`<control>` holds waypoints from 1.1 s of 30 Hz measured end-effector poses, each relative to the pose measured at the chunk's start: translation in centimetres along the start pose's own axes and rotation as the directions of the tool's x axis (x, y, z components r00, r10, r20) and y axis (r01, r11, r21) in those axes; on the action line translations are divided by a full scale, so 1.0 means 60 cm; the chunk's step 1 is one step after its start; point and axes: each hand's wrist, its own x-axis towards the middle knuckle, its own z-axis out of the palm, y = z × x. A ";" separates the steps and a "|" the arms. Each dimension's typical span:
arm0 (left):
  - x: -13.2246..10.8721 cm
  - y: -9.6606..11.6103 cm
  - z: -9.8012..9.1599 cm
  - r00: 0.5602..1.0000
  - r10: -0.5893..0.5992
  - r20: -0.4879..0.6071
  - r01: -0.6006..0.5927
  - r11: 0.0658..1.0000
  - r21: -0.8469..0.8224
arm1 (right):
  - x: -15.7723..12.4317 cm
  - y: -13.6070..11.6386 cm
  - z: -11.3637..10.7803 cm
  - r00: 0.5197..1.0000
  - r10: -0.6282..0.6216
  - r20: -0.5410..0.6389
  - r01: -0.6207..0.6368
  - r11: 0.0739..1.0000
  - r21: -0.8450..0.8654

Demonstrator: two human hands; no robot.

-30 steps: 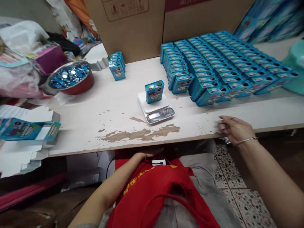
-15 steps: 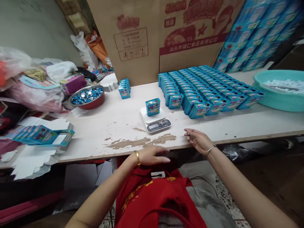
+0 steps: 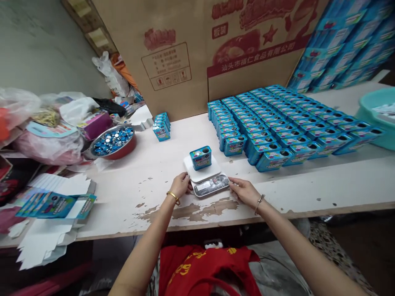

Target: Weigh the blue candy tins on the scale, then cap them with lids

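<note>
A small white digital scale [image 3: 212,186] lies on the table in front of me, its dark display panel toward me. One blue candy box [image 3: 201,159] stands upright on its pan, with a round hole in the top. My left hand [image 3: 180,185] grips the scale's left front edge, fingers curled against it. At the opposite front corner, my right hand [image 3: 245,191] holds the scale between thumb and fingers. The undersides of both hands' grips are partly hidden.
Rows of blue boxes [image 3: 271,127] fill the table's right half, beside a turquoise basin [image 3: 375,123]. A short row of boxes [image 3: 162,127] stands back left. A red bowl [image 3: 123,150] of blue-wrapped sweets and flat cartons [image 3: 58,205] lie left. A large cardboard box [image 3: 175,94] stands behind.
Both hands have moved forward onto the scale's sides; the right came from the table's front edge, the left from over my lap. The view has shifted, and the box remains on the scale.
</note>
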 end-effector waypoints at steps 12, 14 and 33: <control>-0.044 -0.055 -0.046 0.998 0.057 0.018 -0.056 0.996 -0.075 | -0.056 -0.048 0.010 0.993 -0.060 0.102 0.093 0.931 -0.352; -0.051 -0.064 -0.046 0.987 0.144 -0.074 -0.145 0.989 0.001 | -0.040 -0.110 0.020 0.974 -0.172 0.147 0.219 0.877 -0.428; -0.058 -0.090 -0.035 0.922 0.330 -0.204 -0.301 0.940 0.159 | 0.044 -0.252 0.146 0.828 -0.277 0.488 0.544 0.179 -0.820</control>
